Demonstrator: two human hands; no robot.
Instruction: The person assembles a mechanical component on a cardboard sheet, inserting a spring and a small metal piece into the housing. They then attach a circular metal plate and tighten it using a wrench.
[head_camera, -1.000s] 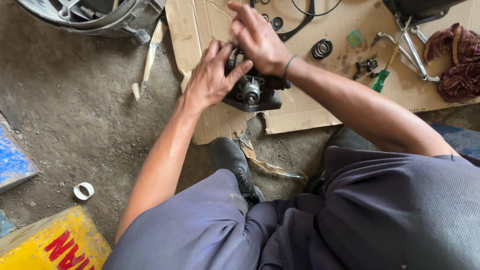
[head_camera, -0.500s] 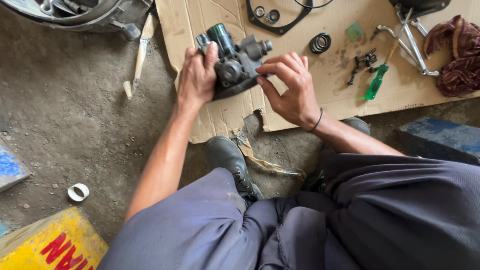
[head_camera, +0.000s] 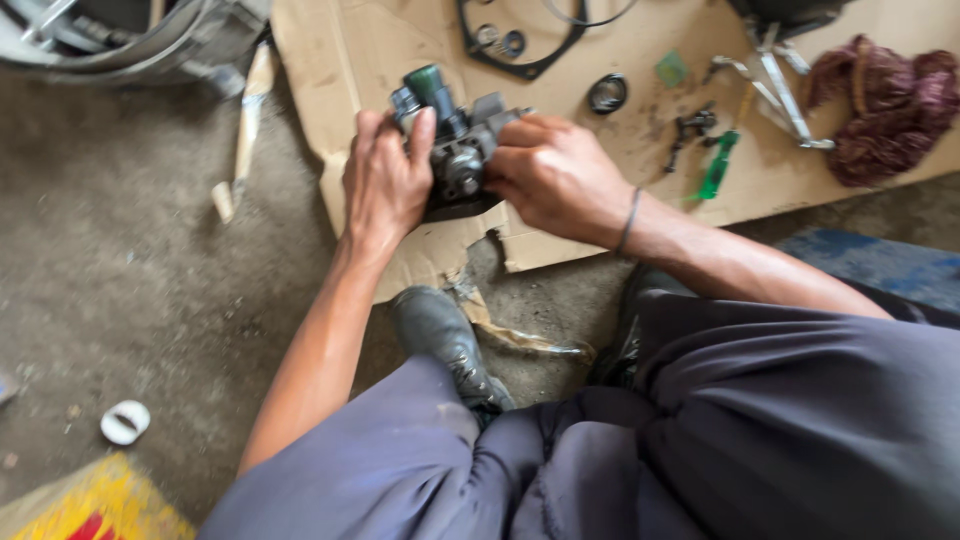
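My left hand (head_camera: 385, 185) grips the left side of a dark metal engine part (head_camera: 455, 155), fingers curled over its top. My right hand (head_camera: 555, 175) clasps its right side, fingers closed on it. Part sits btwn both palms, above cardboard sheet (head_camera: 350, 60). Green screwdriver (head_camera: 716, 170) lies farther right.

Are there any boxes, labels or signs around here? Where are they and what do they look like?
Flattened cardboard sheet: brown, spread on the floor under the small parts, torn at its near edge.
Yellow box or board: bottom left corner, yellow with big red printing, only partly in view.
Small green tag: squarish, lying on the cardboard near the top.
No screens in view.
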